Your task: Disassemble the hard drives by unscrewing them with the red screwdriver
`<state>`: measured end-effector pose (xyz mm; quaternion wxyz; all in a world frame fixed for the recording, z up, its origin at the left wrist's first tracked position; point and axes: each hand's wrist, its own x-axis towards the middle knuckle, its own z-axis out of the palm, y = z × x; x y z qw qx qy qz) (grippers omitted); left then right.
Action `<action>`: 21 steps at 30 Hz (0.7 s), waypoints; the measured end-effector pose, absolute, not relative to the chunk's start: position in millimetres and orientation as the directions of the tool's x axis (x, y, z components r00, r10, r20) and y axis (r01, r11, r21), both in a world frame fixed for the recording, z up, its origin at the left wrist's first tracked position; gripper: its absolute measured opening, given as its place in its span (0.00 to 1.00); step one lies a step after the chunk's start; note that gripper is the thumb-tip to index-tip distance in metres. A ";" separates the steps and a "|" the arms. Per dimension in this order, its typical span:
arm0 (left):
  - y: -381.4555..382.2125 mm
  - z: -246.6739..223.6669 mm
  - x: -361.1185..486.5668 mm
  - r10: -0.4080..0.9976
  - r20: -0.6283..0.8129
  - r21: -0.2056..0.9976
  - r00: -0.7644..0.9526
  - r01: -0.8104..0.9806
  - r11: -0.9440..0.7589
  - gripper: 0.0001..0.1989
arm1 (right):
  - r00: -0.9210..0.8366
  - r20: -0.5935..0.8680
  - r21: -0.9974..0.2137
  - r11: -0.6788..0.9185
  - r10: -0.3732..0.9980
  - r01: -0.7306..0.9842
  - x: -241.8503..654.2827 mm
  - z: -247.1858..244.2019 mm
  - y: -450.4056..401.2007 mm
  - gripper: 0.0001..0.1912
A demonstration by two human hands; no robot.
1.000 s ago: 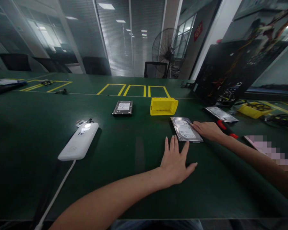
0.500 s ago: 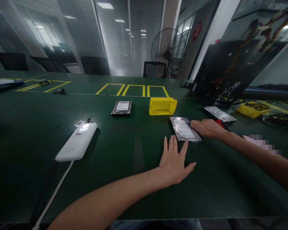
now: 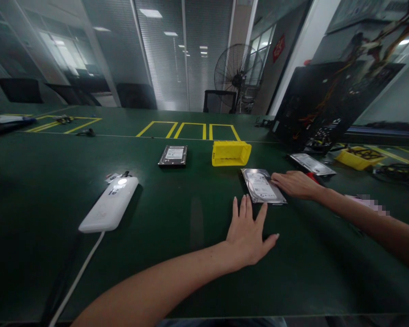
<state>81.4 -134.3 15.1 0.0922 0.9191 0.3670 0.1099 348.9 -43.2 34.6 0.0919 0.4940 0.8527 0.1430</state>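
Note:
A silver hard drive [image 3: 261, 185] lies label up on the green table [image 3: 150, 204], right of centre. My left hand [image 3: 248, 234] rests flat just in front of it, fingers spread, with the fingertips close to the drive's near edge. At the drive's right edge is my right hand [image 3: 295, 184], its fingers drawn together; what they pinch, if anything, is too small to make out. Behind the drive stands a yellow bin [image 3: 231, 154], tipped with its opening facing me. A second hard drive [image 3: 173, 156] sits to the left of the bin.
A white power bank [image 3: 111, 204] with a cable lies on the left. To the right are another hard drive [image 3: 311, 164], a yellow tray [image 3: 358, 158] with cables, and a large black computer case [image 3: 327, 104]. Yellow tape outlines mark the far side.
The view has tilted up slightly, so the table items sit a little lower. Both hands and the drive have otherwise hardly moved.

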 end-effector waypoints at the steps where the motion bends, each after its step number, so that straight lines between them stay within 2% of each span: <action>1: -134.3 15.2 81.4 0.694 0.132 0.253 0.707 0.653 -0.714 0.38 | -0.503 -0.014 0.328 0.480 0.864 0.814 349.1 34.2 -43.2 0.18; 8: -132.5 16.0 81.2 0.692 0.101 0.268 0.715 0.651 -0.710 0.38 | -0.503 -0.021 0.316 0.483 0.864 0.817 349.2 35.8 -45.6 0.17; 17: -132.8 14.8 82.0 0.693 0.103 0.267 0.714 0.651 -0.711 0.38 | -0.326 -0.037 0.218 0.326 0.945 0.920 346.6 31.4 -49.6 0.17; 21: -132.4 14.7 82.7 0.695 0.096 0.265 0.713 0.654 -0.708 0.38 | -0.387 -0.040 0.267 0.383 0.921 0.884 345.3 33.8 -49.2 0.16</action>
